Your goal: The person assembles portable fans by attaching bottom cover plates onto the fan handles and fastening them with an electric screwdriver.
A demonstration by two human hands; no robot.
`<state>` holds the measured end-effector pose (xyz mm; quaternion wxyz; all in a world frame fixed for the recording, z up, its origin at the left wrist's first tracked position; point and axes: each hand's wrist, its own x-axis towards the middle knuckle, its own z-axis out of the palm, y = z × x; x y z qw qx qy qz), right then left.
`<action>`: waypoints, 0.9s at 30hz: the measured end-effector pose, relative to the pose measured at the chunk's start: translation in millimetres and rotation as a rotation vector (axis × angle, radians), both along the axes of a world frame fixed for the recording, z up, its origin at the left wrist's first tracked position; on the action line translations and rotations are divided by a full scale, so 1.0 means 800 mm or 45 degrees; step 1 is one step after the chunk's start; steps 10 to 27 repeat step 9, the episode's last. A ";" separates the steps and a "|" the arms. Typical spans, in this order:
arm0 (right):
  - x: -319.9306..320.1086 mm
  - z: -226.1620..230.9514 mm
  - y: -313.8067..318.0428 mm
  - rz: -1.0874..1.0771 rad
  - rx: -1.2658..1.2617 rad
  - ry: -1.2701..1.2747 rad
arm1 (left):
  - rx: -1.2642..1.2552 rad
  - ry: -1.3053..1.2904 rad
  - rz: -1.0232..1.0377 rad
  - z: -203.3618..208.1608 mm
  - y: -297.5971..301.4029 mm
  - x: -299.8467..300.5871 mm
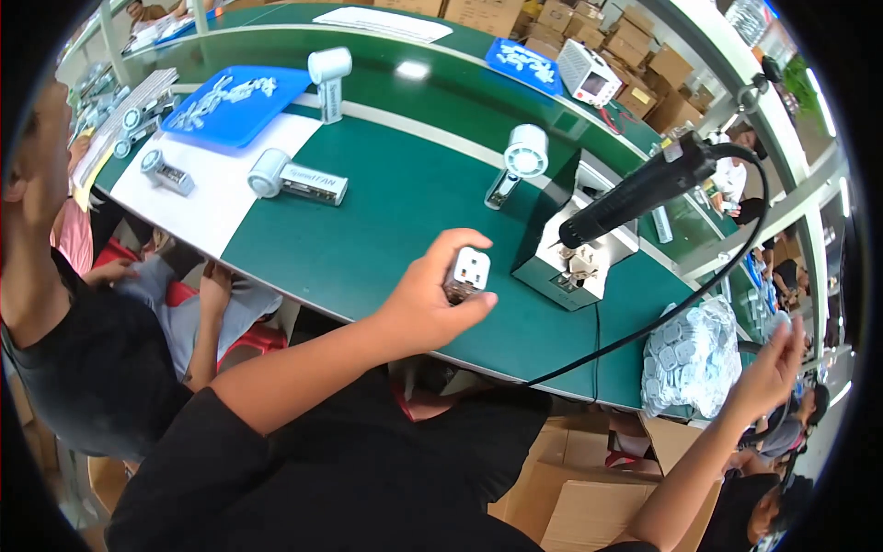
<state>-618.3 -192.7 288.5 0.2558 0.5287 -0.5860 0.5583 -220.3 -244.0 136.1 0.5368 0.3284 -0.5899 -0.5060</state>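
Near the middle of the bench front, my left hand [432, 294] is closed round a fan handle [471, 267], its white square end with small openings facing up. Whether a fan head is attached below is hidden. Far to the right, my right hand [762, 373] is raised beside a clear plastic bag of light-blue parts [690, 359]. Its fingers pinch what looks like a small light-blue part [781, 321]. Right of my left hand stands a metal box [561, 285], with a black electric screwdriver [635, 189] slanting over its top.
Light-blue handheld fans [313, 181] lie and stand on the green bench [368, 244]. Blue trays [241, 129] hold small white parts. A black cable [644, 333] loops across the right side. A person [83, 368] sits close on my left. A cardboard box [589, 506] stands below.
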 end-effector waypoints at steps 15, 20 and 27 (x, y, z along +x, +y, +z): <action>0.294 -0.096 -0.023 1.653 0.986 -0.873 | -0.413 -0.288 0.055 0.020 0.029 -0.004; 0.294 -0.096 -0.023 1.653 0.986 -0.873 | -0.413 -0.288 0.055 0.020 0.029 -0.004; 0.294 -0.096 -0.023 1.653 0.986 -0.873 | -0.413 -0.288 0.055 0.020 0.029 -0.004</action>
